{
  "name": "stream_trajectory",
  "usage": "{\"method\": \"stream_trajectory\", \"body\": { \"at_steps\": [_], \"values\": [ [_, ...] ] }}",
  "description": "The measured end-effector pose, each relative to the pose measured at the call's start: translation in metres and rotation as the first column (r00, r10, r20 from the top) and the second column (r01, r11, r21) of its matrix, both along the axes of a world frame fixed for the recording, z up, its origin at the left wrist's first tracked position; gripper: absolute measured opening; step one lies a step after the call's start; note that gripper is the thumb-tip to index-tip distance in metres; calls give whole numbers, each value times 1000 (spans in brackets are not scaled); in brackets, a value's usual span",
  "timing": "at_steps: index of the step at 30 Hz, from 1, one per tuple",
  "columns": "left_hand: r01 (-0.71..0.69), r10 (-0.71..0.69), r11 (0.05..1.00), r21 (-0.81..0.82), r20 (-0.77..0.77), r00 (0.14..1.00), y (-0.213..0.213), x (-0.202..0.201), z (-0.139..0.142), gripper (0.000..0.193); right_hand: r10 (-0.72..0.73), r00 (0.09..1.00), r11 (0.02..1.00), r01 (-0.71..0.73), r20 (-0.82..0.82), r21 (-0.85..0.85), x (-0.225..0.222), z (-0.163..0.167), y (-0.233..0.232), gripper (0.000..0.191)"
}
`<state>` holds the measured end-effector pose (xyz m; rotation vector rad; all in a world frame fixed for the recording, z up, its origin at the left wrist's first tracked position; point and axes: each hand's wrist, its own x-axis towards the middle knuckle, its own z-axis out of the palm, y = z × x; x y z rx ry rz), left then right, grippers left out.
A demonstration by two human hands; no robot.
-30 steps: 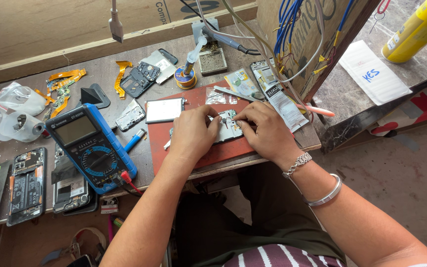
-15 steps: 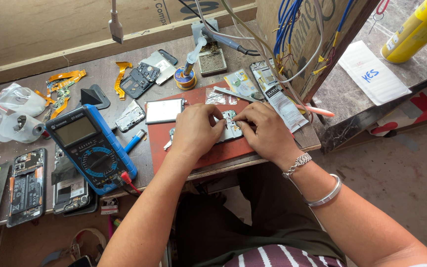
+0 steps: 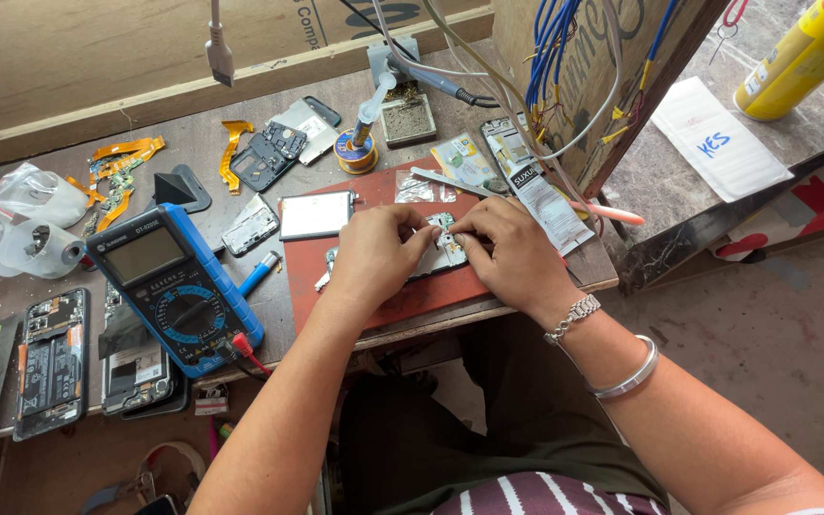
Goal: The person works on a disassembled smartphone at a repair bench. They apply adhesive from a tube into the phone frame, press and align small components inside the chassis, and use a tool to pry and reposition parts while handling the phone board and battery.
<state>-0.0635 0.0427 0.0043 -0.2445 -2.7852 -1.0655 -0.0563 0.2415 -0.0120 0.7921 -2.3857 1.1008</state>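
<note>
L hand (image 3: 379, 256) + R hand (image 3: 512, 253) | pinching phone board (image 3: 445, 250) (on red mat (image 3: 402, 300))

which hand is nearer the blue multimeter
Left. The left hand works at the small circuit board on the red mat, one step right of the blue multimeter; the right hand lies farther right, beyond the board.

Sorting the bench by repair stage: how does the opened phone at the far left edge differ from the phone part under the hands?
The opened phone lies untouched on the bare table; the phone part sits on the red mat, with the left hand and right hand on it. The phone looks dark and long; the part is smaller and silvery. Both show exposed internals.
</note>
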Motion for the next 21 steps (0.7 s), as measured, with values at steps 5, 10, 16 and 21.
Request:
{"method": "stream_trajectory", "body": {
  "at_steps": [5, 10, 16, 21],
  "values": [
    [62, -62, 998, -19, -20, 998, -4, 5, 2, 22, -2, 1000, 1000, 2, 7, -2, 0, -1, 0, 4],
    [42, -43, 993, -111, -2, 999, -3, 6, 4, 19, 2, 1000, 1000, -2, -6, -1, 0, -1, 0, 4],
    [38, -49, 990, -132, -77, 996, 0, 7, 3, 15, 4, 1000, 1000, -4, 2, -1, 0, 0, 0, 4],
    [28, -38, 992, -125, -75, 996, 3, 7, 2, 19, -6, 1000, 1000, 6, 17, -1, 0, 0, 0, 4]
  ]
}}
